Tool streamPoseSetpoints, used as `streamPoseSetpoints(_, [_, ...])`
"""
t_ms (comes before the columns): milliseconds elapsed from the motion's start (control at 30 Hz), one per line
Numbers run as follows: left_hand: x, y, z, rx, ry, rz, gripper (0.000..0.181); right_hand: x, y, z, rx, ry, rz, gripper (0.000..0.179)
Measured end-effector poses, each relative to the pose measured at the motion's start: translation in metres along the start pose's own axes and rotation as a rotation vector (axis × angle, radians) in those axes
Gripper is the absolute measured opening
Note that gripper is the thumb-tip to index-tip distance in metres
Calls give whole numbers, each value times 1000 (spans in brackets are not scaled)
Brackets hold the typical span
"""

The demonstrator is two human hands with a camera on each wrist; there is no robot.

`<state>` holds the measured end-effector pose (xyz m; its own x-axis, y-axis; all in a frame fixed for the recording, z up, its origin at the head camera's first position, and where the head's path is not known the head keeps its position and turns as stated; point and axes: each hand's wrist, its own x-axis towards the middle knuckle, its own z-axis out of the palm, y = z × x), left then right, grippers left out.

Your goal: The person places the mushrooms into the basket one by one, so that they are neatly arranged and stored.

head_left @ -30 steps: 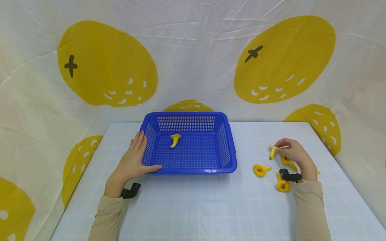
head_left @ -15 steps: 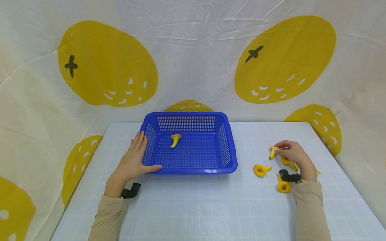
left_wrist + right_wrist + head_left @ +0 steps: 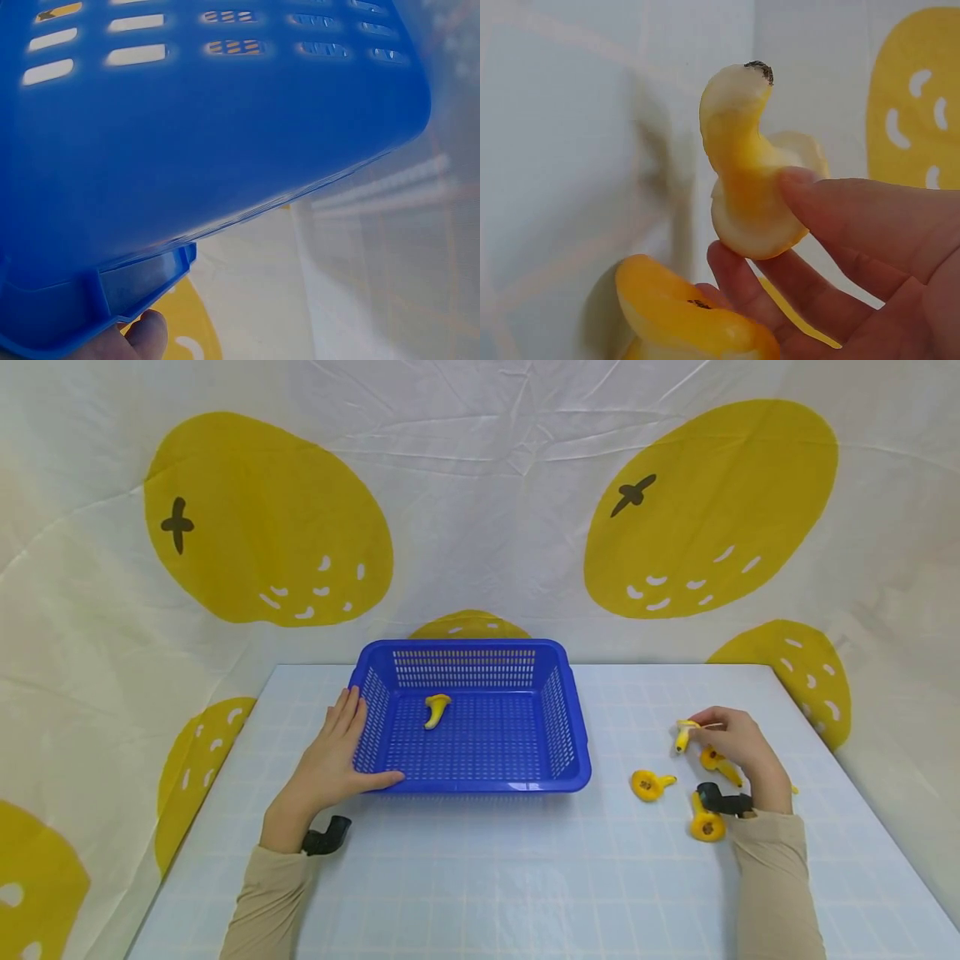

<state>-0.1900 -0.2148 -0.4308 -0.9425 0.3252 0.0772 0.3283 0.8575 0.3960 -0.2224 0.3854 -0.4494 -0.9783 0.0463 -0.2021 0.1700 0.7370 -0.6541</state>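
My left hand [image 3: 324, 768] rests on the left front corner of a blue plastic basket [image 3: 480, 786], fingers straight along its left rim and thumb on the front rim. Inside the basket lies one yellow mushroom [image 3: 436, 712]. At the right, my right hand [image 3: 737, 745] pinches another yellow mushroom [image 3: 742, 165] between thumb and fingers, its dark-tipped stem pointing up in the right wrist view. Below that hand, a mushroom [image 3: 720, 766] lies partly covered, with a second mushroom [image 3: 707, 827] near the wrist and a third mushroom [image 3: 649, 785] to the left.
A pale blue checked cloth [image 3: 480, 877] covers the table. White fabric with large yellow fruit prints hangs behind it and at the sides. A small yellow piece [image 3: 795, 789] shows beside the right wrist. Each wrist carries a black camera mount [image 3: 327, 836].
The mushroom in my right hand has shifted slightly right and up, and its stem has turned a little. My left hand and the basket stay where they were.
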Motion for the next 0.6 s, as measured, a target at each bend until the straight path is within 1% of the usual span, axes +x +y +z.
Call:
streamPoseSetpoints(233, [0, 1, 0, -1, -1, -6, 134, -9, -12, -5, 10, 38, -35, 39])
streamPoseSetpoints(333, [0, 0, -1, -2, -1, -5, 134, -14, -18, -8, 17, 52, -37, 41])
streamPoseSetpoints(500, [0, -1, 1, -2, 1, 0, 134, -20, -25, -11, 54, 91, -8, 43])
streamPoseSetpoints(600, [0, -1, 1, -2, 1, 1, 134, -24, -30, -12, 90, 131, -10, 43])
